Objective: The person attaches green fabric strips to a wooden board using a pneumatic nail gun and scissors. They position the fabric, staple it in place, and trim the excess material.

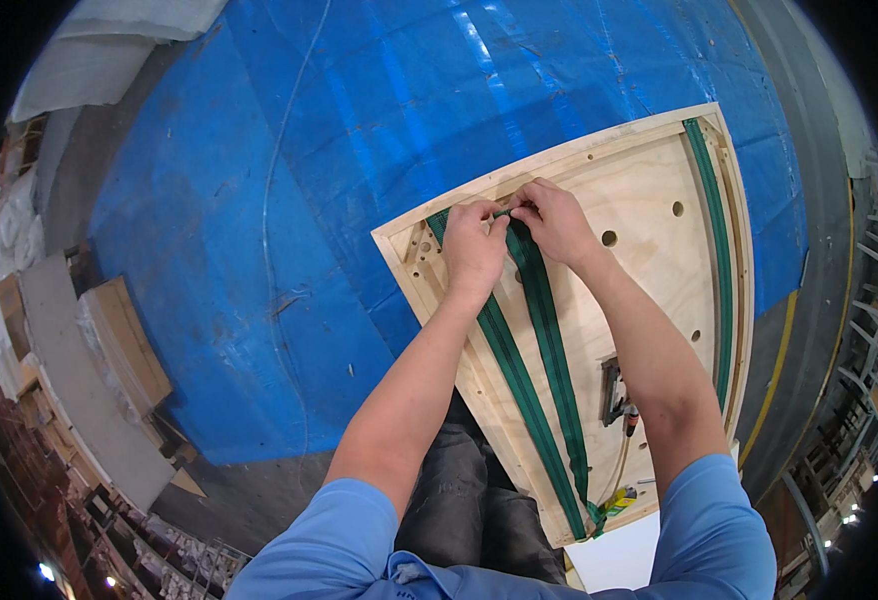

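Far left: a cardboard box (129,345) near the edge of the blue sheet (199,250). The sheet runs under the upper part of the wooden frame (544,158).

Left hand (474,250): forearm angled up and right, hand over the top left of the frame, fingers curled, thumb and index narrowed in a pinch on the top end of the middle green strap (551,355).

Right hand (559,222): forearm slanted up and left, wrist bent, fingertips just beside the left's, also pinching that end. Elbows apart, both bent.

Counts: 3 green straps. Left strap (522,400) lies along the frame's left side; middle one is the held one, slanting down the panel to a bunched lower end; right strap (716,220) sits along the right side. 1 black handheld tool (612,392) on the panel, by the right forearm. 1 yellow item (619,501) at the bottom, type unclear. At least 3 round holes in the panel, right of the middle strap. 2 hands.
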`<state>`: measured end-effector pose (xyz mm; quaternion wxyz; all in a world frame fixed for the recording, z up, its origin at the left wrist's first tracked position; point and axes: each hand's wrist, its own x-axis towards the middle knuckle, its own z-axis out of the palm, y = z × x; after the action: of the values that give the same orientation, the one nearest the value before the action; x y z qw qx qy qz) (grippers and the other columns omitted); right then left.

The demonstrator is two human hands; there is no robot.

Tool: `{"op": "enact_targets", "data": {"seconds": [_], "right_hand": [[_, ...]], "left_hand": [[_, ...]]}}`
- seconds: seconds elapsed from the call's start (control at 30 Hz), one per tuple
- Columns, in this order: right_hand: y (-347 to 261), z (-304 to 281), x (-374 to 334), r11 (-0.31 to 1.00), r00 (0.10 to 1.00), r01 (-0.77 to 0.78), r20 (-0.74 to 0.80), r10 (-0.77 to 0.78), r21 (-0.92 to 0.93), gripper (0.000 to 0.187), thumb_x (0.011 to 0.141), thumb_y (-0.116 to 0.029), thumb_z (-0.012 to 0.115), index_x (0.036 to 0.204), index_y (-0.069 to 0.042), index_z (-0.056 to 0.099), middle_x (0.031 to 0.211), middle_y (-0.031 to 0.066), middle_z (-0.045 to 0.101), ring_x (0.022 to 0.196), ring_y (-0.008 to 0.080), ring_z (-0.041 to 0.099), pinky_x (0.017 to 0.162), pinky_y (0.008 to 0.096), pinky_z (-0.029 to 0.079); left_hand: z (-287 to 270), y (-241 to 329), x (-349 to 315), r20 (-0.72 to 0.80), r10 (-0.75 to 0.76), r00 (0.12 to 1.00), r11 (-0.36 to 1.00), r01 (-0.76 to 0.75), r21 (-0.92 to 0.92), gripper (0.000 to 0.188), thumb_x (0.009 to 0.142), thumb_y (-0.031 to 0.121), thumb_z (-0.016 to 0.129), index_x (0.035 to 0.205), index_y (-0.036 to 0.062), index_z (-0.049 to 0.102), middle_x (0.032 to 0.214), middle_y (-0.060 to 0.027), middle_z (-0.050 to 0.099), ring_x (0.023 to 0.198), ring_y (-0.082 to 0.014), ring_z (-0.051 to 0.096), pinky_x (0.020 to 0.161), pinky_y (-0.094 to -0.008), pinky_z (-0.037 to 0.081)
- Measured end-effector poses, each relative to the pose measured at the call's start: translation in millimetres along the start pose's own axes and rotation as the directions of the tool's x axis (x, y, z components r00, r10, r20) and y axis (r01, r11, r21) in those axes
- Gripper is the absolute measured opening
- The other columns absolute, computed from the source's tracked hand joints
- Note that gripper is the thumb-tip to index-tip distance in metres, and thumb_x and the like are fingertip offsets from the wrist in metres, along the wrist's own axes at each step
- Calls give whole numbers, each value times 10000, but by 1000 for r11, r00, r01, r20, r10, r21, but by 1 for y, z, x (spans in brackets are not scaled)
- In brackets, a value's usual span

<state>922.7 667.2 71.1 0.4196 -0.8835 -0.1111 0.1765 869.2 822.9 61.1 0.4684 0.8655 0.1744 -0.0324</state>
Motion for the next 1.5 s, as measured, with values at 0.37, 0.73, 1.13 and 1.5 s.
{"op": "enact_targets", "data": {"seconds": [0.37, 0.73, 1.13, 1.5], "right_hand": [[4, 15, 26, 990, 996, -35, -89, 23, -135, 87, 968, -102, 654, 978, -28, 700, 980, 188, 702, 962, 408, 692, 842, 493, 557], [-10, 27, 30, 958, 985, -114, -155, 75, -264, 65, 961, -100, 674, 981, -41, 694, 1032, 175, 671, 944, 398, 687, 829, 498, 570], [0, 23, 35, 968, 971, -169, -200, 131, -185, 115, 917, -139, 741, 962, -35, 725, 1017, 168, 693, 970, 382, 705, 871, 482, 574], [-2, 21, 42, 968, 961, -206, -218, 172, -142, 87, 876, -115, 775, 899, -35, 750, 962, 168, 708, 955, 373, 702, 869, 470, 567]], "left_hand": [[5, 10, -6, -29, 30, 999, 993, -27, 113, 317, 975, 152, 674, 1264, 29, 717, 1202, -161, 677, 1113, -374, 634, 985, -502, 482], [16, -13, -30, 179, 287, 941, 826, -338, 451, 609, 1023, 219, 637, 1593, 65, 490, 1710, -83, 382, 1616, -448, 201, 1307, -616, 128], [27, -14, -32, 187, 264, 946, 793, -323, 517, 657, 1013, 260, 647, 1620, 85, 465, 1753, -50, 306, 1634, -436, 146, 1311, -604, 102], [27, -19, -30, 162, 273, 948, 782, -317, 536, 674, 1011, 293, 645, 1632, 118, 451, 1752, -15, 310, 1629, -412, 180, 1306, -595, 134]]}}
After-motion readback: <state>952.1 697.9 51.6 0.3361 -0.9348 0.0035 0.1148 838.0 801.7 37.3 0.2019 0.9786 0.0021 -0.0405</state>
